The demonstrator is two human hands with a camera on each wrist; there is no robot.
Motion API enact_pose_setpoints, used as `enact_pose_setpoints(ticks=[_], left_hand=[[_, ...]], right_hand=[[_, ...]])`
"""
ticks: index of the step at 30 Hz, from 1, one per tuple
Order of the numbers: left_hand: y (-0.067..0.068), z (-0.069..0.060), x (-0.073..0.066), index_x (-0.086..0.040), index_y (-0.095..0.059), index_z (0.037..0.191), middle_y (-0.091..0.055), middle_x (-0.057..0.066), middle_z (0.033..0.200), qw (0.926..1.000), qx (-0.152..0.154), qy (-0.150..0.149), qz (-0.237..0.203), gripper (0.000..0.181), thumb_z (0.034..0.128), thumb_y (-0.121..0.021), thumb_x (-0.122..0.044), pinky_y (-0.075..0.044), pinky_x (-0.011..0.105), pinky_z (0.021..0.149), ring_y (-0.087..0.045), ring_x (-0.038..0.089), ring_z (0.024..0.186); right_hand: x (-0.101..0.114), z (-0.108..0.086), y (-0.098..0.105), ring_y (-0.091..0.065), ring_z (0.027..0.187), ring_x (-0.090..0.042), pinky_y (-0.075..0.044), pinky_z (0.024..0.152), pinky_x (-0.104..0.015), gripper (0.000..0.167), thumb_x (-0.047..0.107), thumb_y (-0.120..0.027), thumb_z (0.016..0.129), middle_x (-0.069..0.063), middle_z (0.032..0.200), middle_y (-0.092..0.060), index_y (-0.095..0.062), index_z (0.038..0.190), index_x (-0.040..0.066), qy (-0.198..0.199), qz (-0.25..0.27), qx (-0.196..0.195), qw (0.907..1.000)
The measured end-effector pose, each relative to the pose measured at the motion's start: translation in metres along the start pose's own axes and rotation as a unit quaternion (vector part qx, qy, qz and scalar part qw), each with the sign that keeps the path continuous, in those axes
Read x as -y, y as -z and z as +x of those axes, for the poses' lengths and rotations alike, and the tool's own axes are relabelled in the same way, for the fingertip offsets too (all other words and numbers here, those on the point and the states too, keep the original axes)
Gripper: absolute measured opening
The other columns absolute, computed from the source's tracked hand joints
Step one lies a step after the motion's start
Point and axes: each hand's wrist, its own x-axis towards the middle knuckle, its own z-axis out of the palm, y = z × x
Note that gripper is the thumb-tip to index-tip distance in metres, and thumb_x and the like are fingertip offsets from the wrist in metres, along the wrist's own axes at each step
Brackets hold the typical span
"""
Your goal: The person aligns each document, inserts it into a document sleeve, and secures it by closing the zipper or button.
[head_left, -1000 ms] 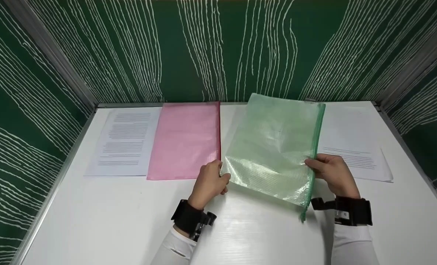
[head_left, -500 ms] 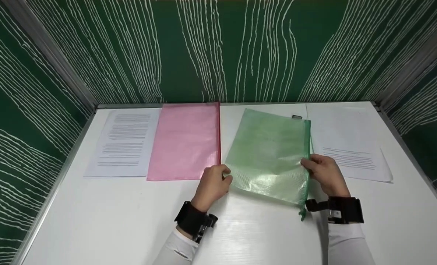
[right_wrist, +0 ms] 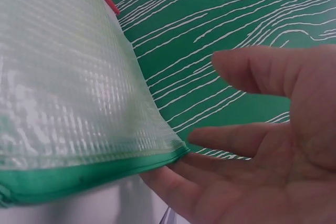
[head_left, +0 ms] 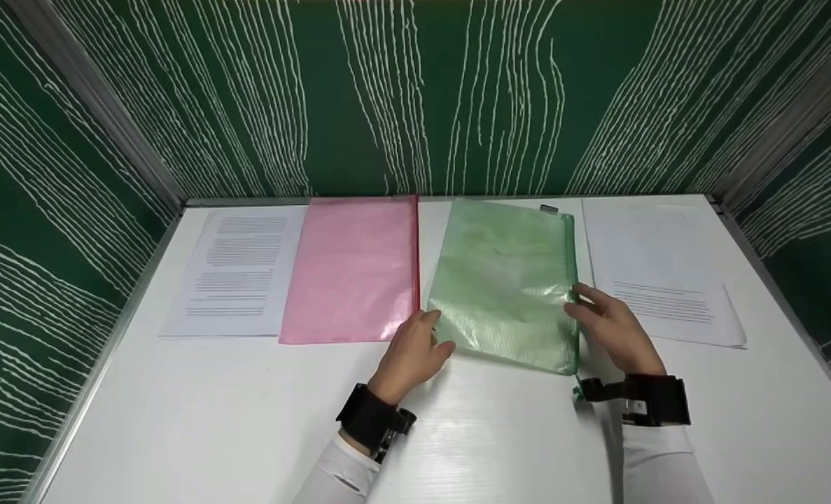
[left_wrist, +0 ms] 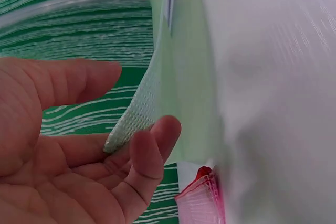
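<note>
A green translucent mesh zip pouch [head_left: 506, 280] lies slightly turned near the middle of the table, its zipper edge on the right. At its lower left corner is my left hand [head_left: 413, 355]; in the left wrist view the thumb stands apart and the pouch's corner [left_wrist: 134, 124] rests against the fingers [left_wrist: 147, 153]. My right hand [head_left: 615, 329] is at the zipper edge; the right wrist view has the green edge [right_wrist: 94, 177] touching the fingers [right_wrist: 226, 140], thumb raised away. Left of the green pouch lies a pink zip pouch [head_left: 355, 269] with a red zipper edge.
Printed sheets [head_left: 233, 273] lie at the far left of the white table [head_left: 198, 420]. More papers [head_left: 660, 280] lie on the right, behind my right hand. Green walls with white wavy lines enclose the back and sides.
The green pouch has come down toward the table and shifted left. Both hands have loosened from gripping its edges, their thumbs now apart from it. The pink pouch and papers stay put.
</note>
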Motion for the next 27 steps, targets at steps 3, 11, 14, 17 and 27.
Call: enact_pose_setpoints(ticks=[3,11,14,17,27], left_hand=[[-0.001,0.0,0.001,0.004,-0.044,0.131,-0.055,0.017,0.113,0.9998,0.014,-0.002,0.014,0.058,0.0829,-0.063,-0.022,-0.046,0.033,0.085,-0.058,0.02,0.09],[0.002,-0.003,-0.002,0.002,-0.045,0.131,-0.044,0.02,0.132,0.9991,0.033,0.003,0.027,0.058,0.0843,-0.063,-0.026,-0.037,0.038,0.1,-0.043,0.028,0.123],[0.005,-0.006,-0.003,0.0,-0.049,0.128,-0.043,0.02,0.132,0.9988,0.015,0.005,0.046,0.054,0.0829,-0.064,-0.027,-0.038,0.039,0.098,-0.043,0.03,0.12],[0.006,-0.007,-0.004,-0.001,-0.055,0.122,-0.045,0.02,0.13,0.9977,0.003,-0.001,0.067,0.049,0.0813,-0.065,-0.027,-0.039,0.039,0.095,-0.043,0.031,0.115],[0.003,-0.01,-0.009,-0.002,-0.063,0.11,-0.055,0.009,0.114,0.9942,0.041,-0.023,0.096,0.04,0.0801,-0.065,-0.028,-0.04,0.033,0.09,-0.047,0.026,0.104]], right_hand=[[-0.002,0.001,-0.001,-0.014,0.14,-0.029,-0.017,0.11,-0.049,0.078,0.048,-0.05,0.089,-0.009,0.152,-0.017,-0.016,0.147,0.008,0.003,-0.012,0.012,0.9999],[-0.007,0.003,-0.001,-0.009,0.14,-0.03,-0.012,0.111,-0.051,0.071,0.043,-0.049,0.092,-0.009,0.153,-0.014,-0.021,0.145,0.005,0.012,-0.017,0.012,0.9997],[-0.008,0.004,0.0,-0.011,0.14,-0.03,-0.013,0.11,-0.051,0.068,0.043,-0.049,0.092,-0.009,0.152,-0.018,-0.027,0.143,0.004,0.016,-0.029,0.008,0.9994],[-0.009,0.004,0.002,-0.012,0.14,-0.03,-0.014,0.11,-0.052,0.067,0.046,-0.048,0.091,-0.008,0.151,-0.022,-0.033,0.141,0.005,0.013,-0.043,0.005,0.999],[-0.006,-0.003,0.01,-0.018,0.139,-0.031,-0.018,0.109,-0.05,0.065,0.044,-0.051,0.09,-0.012,0.148,-0.029,-0.037,0.137,0.0,0.011,-0.017,0.011,0.9997]])
